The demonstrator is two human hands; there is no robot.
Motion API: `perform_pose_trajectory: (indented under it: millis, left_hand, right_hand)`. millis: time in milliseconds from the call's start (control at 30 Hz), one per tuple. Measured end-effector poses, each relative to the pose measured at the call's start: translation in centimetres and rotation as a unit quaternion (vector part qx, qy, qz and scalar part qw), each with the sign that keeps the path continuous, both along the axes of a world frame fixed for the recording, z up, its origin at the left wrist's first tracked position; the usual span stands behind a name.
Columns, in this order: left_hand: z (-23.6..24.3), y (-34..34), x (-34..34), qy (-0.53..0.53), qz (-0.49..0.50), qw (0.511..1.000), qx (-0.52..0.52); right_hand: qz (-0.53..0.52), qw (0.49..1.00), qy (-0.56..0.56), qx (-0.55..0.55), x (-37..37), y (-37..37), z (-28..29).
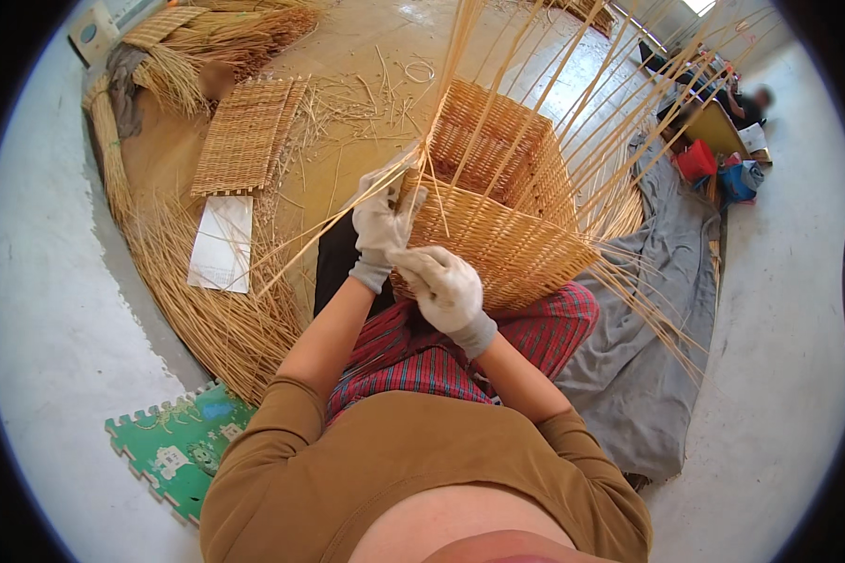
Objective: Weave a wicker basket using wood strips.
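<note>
A partly woven wicker basket point(498, 239) rests tilted on my lap, with long unwoven willow rods point(535, 113) rising from its rim. My left hand point(383, 220), in a whitish work glove, is closed round the basket's left corner, where several rods bunch together and stick out past the fingers. Just below it, against the near wall, my right hand point(444, 289) wears a matching glove. Its fingers are pressed together by the left wrist and the corner; what they pinch, if anything, is hidden.
Loose willow rods point(211, 305) lie along my left, near a woven panel point(235, 141) and a white sheet point(221, 242). Bundled rods point(239, 38) are stacked at the far left. A grey cloth point(648, 366) covers the right side. Farther back are a red bucket point(695, 161) and a person point(746, 108).
</note>
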State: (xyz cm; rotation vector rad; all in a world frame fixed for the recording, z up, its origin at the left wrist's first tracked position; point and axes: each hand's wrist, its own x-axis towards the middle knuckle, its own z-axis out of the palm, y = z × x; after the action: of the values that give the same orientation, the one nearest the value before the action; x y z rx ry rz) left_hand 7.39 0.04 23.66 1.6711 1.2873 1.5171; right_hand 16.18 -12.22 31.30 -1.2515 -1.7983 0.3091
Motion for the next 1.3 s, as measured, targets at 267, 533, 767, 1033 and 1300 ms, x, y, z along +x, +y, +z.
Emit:
perform_pose_trajectory:
  millis: [267, 533, 767, 1033, 1300]
  left_hand:
    - [0.5, 0.2, -0.1, -0.139, -0.136, 0.979, 0.057]
    - [-1.2, 3.0, -0.4, -0.19, -0.225, 0.952, -0.091]
    - [-8.1, 6.8, -0.5, -0.266, -0.253, 0.913, -0.177]
    - [2.2, 1.0, 0.7, -0.215, -0.204, 0.931, -0.212]
    - [0.3, -0.7, 1.8, -0.092, 0.051, 0.994, -0.024]
  right_hand:
    - [-0.009, 0.994, -0.092, 0.059, -2.6, 3.8, -0.1]
    - [-0.204, 0.872, 0.422, -0.138, 6.3, 3.5, -2.6]
    - [-0.206, 0.949, 0.079, 0.226, 5.5, 10.2, 0.8]
    - [-0.185, 0.978, 0.099, 0.016, 7.0, 6.7, 1.9]
    - [-0.189, 0.907, 0.372, -0.049, 10.8, 1.6, -1.7]
